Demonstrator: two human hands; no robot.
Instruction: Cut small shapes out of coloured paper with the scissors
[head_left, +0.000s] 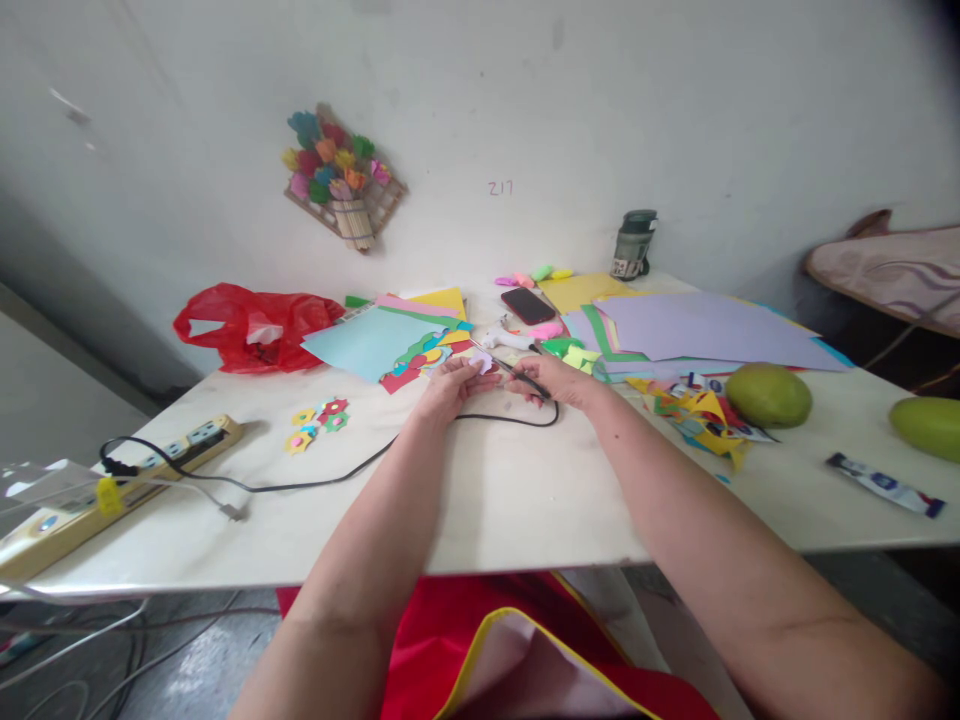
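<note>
Between the fingers of my left hand [451,388] is a small piece of lilac paper [482,362]. My right hand [553,380] grips a pair of scissors [531,383] by the handles, and the blades point left toward the paper. Whether the blades touch it I cannot tell. Just beyond the hands lie a white glue gun [504,337] and several coloured paper scraps [427,352]. Small paper flowers [319,425] in yellow, red and green rest to the left of my left hand.
A black cord [322,487] runs from the power strip [150,470] past both hands. A red plastic bag [247,325], light blue paper [375,342], phone [527,306], lilac sheets [697,325], bottle [634,245], paper offcuts [697,415], green fruit [769,395] and a tube [885,484] surround the work area.
</note>
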